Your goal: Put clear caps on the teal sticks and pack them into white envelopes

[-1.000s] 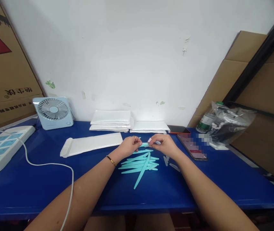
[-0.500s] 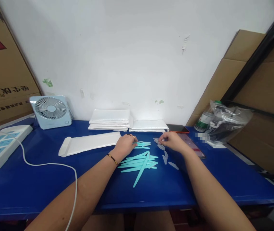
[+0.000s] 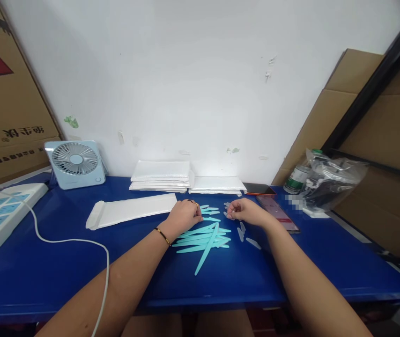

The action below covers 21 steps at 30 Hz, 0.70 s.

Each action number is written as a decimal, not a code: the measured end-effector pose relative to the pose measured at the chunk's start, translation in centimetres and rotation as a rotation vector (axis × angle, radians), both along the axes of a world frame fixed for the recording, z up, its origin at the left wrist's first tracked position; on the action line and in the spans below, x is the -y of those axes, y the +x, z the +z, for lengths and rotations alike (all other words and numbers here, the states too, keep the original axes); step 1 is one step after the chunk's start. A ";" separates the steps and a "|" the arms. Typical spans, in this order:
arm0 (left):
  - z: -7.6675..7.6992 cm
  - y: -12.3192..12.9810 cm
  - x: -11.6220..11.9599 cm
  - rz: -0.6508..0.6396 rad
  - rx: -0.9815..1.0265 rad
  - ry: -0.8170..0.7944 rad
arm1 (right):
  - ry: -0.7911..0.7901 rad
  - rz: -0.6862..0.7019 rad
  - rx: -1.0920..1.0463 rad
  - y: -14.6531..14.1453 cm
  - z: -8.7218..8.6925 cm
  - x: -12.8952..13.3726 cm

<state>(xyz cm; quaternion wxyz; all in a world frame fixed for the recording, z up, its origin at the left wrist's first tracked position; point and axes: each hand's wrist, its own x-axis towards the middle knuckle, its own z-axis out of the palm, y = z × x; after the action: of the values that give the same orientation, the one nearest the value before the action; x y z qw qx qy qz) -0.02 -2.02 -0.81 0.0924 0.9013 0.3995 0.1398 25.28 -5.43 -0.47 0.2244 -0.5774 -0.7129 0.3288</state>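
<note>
My left hand (image 3: 184, 216) is closed, thumb and fingers pinched on the handle end of a turquoise eyebrow razor (image 3: 211, 219) on the table. Just beyond it lie a few more razors (image 3: 210, 208) with their tips pointing right. Nearer me is a loose pile of turquoise razors (image 3: 200, 241), one lying slantwise over the others. My right hand (image 3: 241, 210) has its fingertips pinched over a group of small clear plastic caps (image 3: 225, 206); a cap seems to be in them, mostly hidden. Several other caps (image 3: 254, 243) lie to the near right.
White padded mailers (image 3: 160, 175) are stacked against the wall, and one mailer (image 3: 137, 209) lies flat at left. Two phones (image 3: 273, 210), a bottle (image 3: 296, 179) and a plastic bag (image 3: 335, 180) are at right. A fan (image 3: 76, 161), power strip (image 3: 6, 213) and white cable (image 3: 70, 240) occupy the left.
My left hand has shifted slightly toward me, its fingertips now at a nearer razor of the far group. My right hand has moved a little left and nearer, over the caps.
</note>
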 end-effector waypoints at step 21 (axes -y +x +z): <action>0.3 0.9 1.1 0.060 0.087 0.008 | 0.138 0.103 0.029 -2.3 0.1 0.3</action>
<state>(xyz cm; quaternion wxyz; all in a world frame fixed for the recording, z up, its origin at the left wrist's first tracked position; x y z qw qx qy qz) 0.85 -3.08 -0.50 0.1019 0.8824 0.4211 0.1833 22.99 -5.68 -0.34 0.2361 -0.5277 -0.7659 0.2815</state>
